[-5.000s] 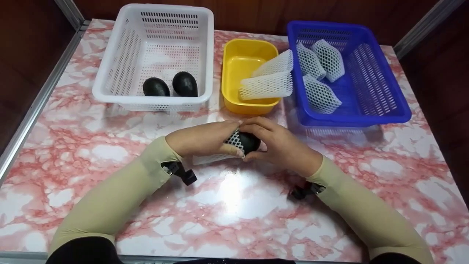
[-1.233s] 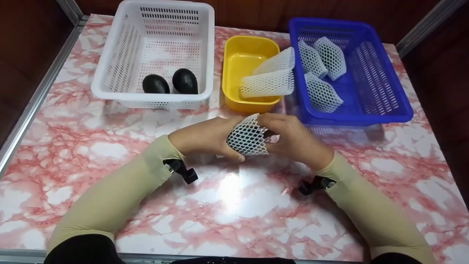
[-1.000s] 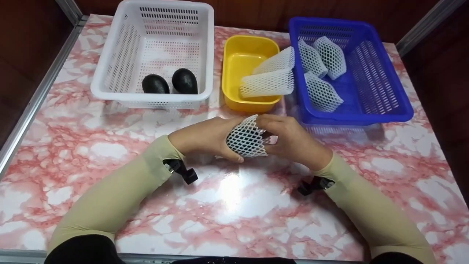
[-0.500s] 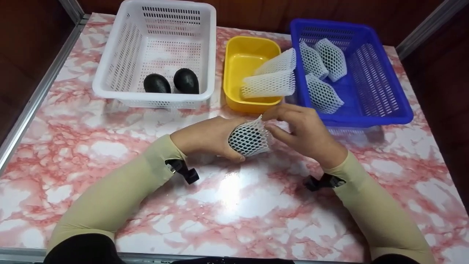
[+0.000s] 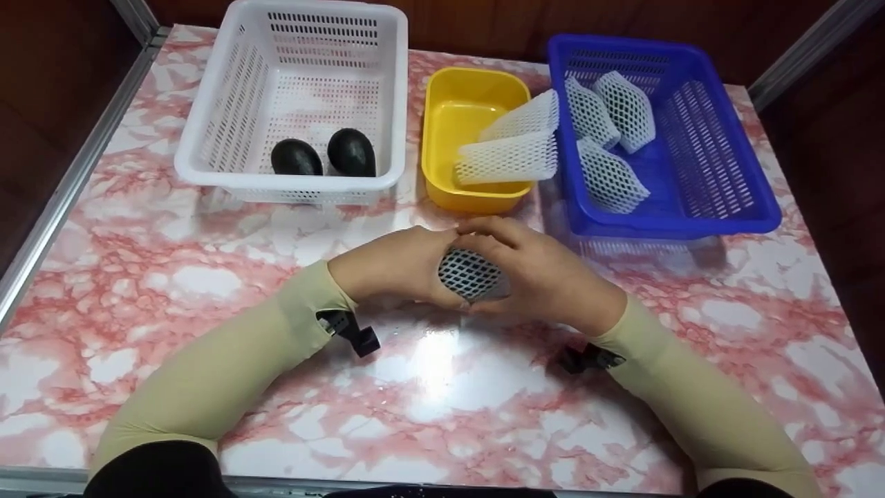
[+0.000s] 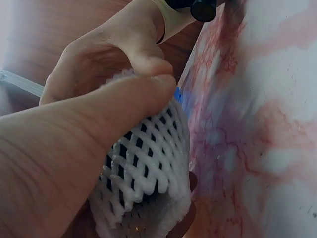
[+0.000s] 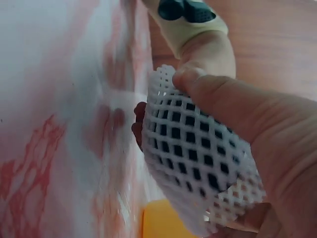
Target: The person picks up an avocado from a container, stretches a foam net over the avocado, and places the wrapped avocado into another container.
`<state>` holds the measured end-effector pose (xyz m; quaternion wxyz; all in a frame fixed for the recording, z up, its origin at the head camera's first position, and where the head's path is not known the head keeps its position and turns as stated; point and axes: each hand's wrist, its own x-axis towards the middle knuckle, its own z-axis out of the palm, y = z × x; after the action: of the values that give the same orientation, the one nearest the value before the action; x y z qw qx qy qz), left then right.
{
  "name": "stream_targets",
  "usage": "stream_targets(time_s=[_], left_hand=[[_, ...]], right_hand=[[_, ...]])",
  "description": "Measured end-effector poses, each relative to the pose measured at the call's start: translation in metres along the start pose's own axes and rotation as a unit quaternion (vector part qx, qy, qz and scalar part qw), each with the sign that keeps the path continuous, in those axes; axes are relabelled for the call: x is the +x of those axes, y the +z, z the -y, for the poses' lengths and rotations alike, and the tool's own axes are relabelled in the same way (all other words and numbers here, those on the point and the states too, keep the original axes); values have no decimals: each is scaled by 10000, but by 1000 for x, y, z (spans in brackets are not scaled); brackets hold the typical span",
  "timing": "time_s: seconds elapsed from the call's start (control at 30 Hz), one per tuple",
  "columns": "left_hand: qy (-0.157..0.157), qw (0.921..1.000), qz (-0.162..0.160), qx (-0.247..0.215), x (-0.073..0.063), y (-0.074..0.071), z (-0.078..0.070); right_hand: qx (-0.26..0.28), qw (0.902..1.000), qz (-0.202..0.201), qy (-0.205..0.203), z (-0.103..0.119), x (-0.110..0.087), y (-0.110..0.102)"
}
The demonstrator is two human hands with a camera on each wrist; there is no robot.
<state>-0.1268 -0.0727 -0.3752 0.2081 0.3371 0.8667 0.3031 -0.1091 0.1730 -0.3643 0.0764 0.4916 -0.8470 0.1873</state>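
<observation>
While half covered in the head view, gripped by left hand [image 5: 404,266] and right hand [image 5: 546,277], both curled round: netted dark fruit [image 5: 470,272], over tabletop [image 5: 484,415] middle. Left wrist view alone: hollow inside ragged net rim [image 6: 146,189]. Right wrist view: mesh [image 7: 193,144] spread across fruit's dark side. Toward far edge: yellow tub [image 5: 442,149], two net sleeves [image 5: 508,159] leaning out. Near far left corner: white basket [image 5: 276,181], two bare dark fruits [image 5: 351,152]. Near far right corner: blue basket [image 5: 677,223], three netted fruits [image 5: 610,176].
</observation>
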Motion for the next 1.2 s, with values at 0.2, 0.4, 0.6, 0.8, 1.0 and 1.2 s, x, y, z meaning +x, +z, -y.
stream_targets(time_s=[0.2, 0.4, 0.6, 0.8, 1.0, 1.2], left_hand=[[-19, 9996, 69, -284, 2, 1, 3], [91, 9976, 115, -676, 2, 1, 4], [-109, 9970, 632, -434, 0, -6, 8], [-74, 9944, 1054, -67, -2, -13, 13], [74, 9937, 1108, -126, 0, -14, 18], [-82, 9940, 1054, -298, -1, -13, 20]], right_hand=[[-730, 9968, -156, -278, 1, 0, 4], [-1168, 9921, -146, -433, 1, 0, 7], [-1044, 9942, -18, -277, -3, -3, 8], [-650, 9978, 102, -83, -9, -4, 7], [-685, 9976, 7, -80, -13, -4, -1], [-528, 9983, -245, -85, -15, -4, -12]])
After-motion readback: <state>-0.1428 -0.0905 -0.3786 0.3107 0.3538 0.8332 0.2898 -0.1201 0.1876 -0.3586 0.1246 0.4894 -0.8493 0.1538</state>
